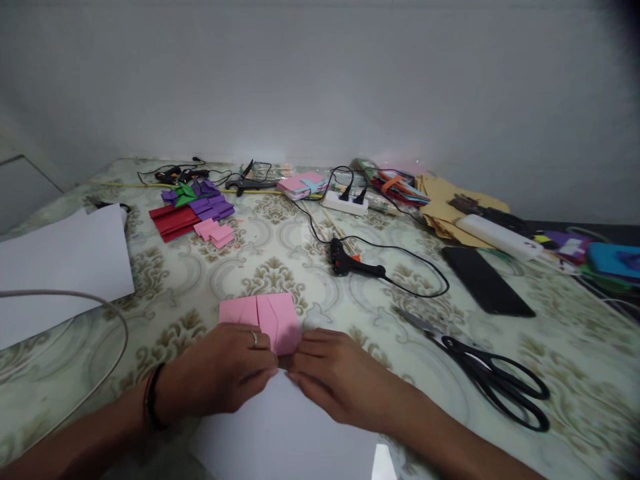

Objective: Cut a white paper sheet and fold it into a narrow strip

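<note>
A folded pink paper (280,317) with creases and a flap line lies just beyond my hands. My left hand (227,367), wearing a ring and a dark wristband, has its fingers curled over the paper's near left part. From the other side, my right hand (335,373) pinches at its near right corner, with the fingers bent together. Both sets of fingertips almost meet at the paper's near edge, which they partly hide. Under and in front of them lies a white sheet (290,433), its far edge covered by my hands.
Scissors (480,367), a black phone (487,280) and a corded glue gun (355,261) lie to the right. Purple folded papers (215,207), red paper (173,220) and small pink strips (215,232) lie back left. Behind stands a power strip (345,202); a cable (117,320) loops at left.
</note>
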`<state>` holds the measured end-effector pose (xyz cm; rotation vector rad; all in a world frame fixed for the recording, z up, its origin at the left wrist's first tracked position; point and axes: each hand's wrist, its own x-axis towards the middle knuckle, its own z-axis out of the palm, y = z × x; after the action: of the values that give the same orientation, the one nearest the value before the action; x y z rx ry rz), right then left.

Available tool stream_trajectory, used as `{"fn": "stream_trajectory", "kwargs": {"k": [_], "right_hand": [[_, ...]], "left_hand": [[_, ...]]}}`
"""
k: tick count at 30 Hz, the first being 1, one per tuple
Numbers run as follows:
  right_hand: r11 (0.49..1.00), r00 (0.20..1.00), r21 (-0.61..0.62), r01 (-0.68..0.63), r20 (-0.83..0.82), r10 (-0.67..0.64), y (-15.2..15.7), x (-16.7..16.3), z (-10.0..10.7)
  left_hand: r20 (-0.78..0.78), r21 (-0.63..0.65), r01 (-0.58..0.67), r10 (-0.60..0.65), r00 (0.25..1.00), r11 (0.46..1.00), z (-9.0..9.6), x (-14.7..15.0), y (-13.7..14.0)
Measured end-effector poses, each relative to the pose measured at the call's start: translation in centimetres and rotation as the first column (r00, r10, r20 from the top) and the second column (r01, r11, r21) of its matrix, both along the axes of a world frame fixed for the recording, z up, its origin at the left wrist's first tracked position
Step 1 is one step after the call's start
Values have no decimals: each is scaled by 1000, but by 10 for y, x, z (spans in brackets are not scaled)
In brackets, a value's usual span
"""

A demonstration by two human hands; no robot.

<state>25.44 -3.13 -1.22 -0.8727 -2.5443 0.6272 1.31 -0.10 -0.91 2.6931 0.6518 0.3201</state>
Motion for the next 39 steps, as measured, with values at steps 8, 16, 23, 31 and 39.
{"fn": "stream_trajectory", "kwargs": {"k": [8, 16, 23, 31, 39], "right_hand": [[992, 995, -122, -16, -97, 4, 5, 9, 5], [958, 948, -251, 136, -248, -199, 23, 56, 22], [831, 733, -415, 370, -419, -536, 33, 59, 9], [707, 757, -660, 252, -321, -569, 40, 45, -1], [714, 741, -625, 315, -308, -597, 42, 49, -2]], "left_hand": [[120, -128, 55, -40, 992, 990, 24, -13, 13], [253, -177, -85, 129, 959, 980, 46, -52, 40], [303, -372, -512, 623, 721, 774, 40, -58, 48], [256, -432, -629, 756, 602, 647, 34, -46, 47], [224, -430, -595, 719, 659, 679, 33, -46, 49]]}}
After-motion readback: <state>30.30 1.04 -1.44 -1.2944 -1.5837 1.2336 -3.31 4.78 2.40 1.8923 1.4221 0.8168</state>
